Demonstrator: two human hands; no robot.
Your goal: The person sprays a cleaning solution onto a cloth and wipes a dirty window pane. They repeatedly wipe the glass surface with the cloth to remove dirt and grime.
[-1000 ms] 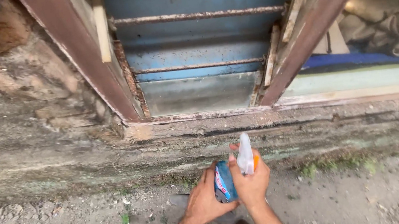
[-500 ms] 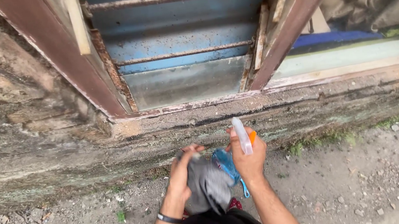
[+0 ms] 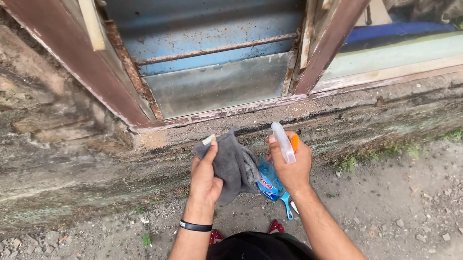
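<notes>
- The left hand [image 3: 205, 178] pinches a grey cloth [image 3: 233, 164], which hangs beside it.
- The right hand [image 3: 291, 167] closes around a blue spray bottle [image 3: 271, 183], nozzle upward.
- Beyond both hands lies a worn window ledge [image 3: 323, 103], with rusty bars [image 3: 215, 50] above it.

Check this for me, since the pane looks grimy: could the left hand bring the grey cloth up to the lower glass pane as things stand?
Probably yes. The left hand grips the grey cloth just below the sill, and nothing lies between it and the lower glass pane. The rusty bar runs above that pane.
</notes>
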